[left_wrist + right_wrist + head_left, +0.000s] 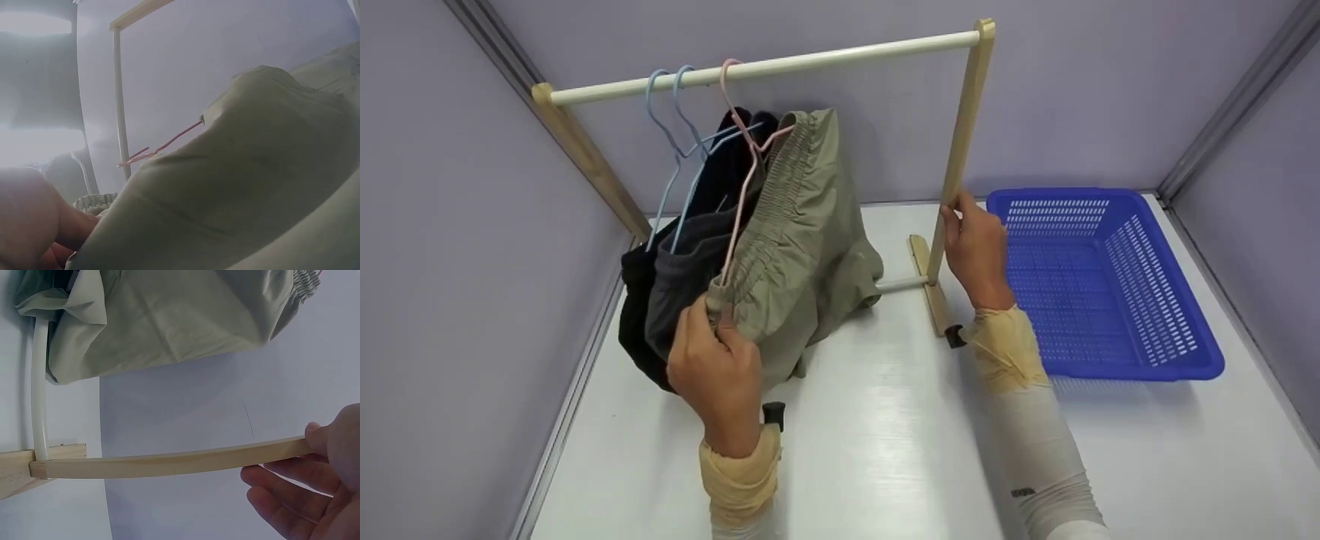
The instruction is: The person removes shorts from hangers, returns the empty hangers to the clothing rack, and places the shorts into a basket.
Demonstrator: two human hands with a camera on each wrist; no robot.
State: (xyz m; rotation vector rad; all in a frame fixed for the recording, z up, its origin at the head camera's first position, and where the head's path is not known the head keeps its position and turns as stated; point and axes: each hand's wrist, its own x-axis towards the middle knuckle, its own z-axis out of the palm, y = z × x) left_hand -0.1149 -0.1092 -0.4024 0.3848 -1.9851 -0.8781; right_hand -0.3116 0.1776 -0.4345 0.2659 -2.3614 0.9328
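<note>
Olive-green shorts [791,240] with an elastic waist hang on a pink hanger [742,202] from the white rod of a small garment rack [840,58]. My left hand [716,375] pinches the near end of their waistband; in the left wrist view the green cloth [225,185] covers most of the hand's work. With thumb and fingers my right hand [979,244] grips the rack's right wooden post [964,120], plainly seen in the right wrist view around the post [185,460]. Dark grey [690,255] and black garments [636,300] hang on blue hangers [664,135] left of the shorts.
A blue plastic basket [1207,345] with slotted walls stands right of the rack on the white table [877,450]. The rack's wooden foot [936,307] and low white crossbar [901,284] are at the shorts' right. Pale panels [1072,90] enclose the back and sides.
</note>
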